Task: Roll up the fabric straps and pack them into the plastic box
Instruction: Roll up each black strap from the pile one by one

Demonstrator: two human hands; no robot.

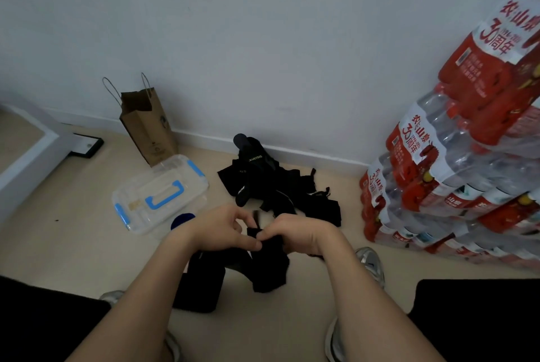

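Observation:
My left hand (223, 228) and my right hand (298, 233) meet at the middle of the view, both pinching one black fabric strap (270, 265) whose loose end hangs down toward the floor. Another black strap piece (198, 288) lies on the floor under my left forearm. A heap of black straps (277, 189) sits on the floor beyond my hands, near the wall. The clear plastic box (159, 192), with blue latches and a blue handle on its lid, rests on the floor to the left of the heap.
A brown paper bag (147, 125) stands against the wall behind the box. Stacked packs of bottled water (455, 157) fill the right side. A white ledge (29, 154) runs along the left. My shoes (371, 265) and dark-clothed knees frame the bottom.

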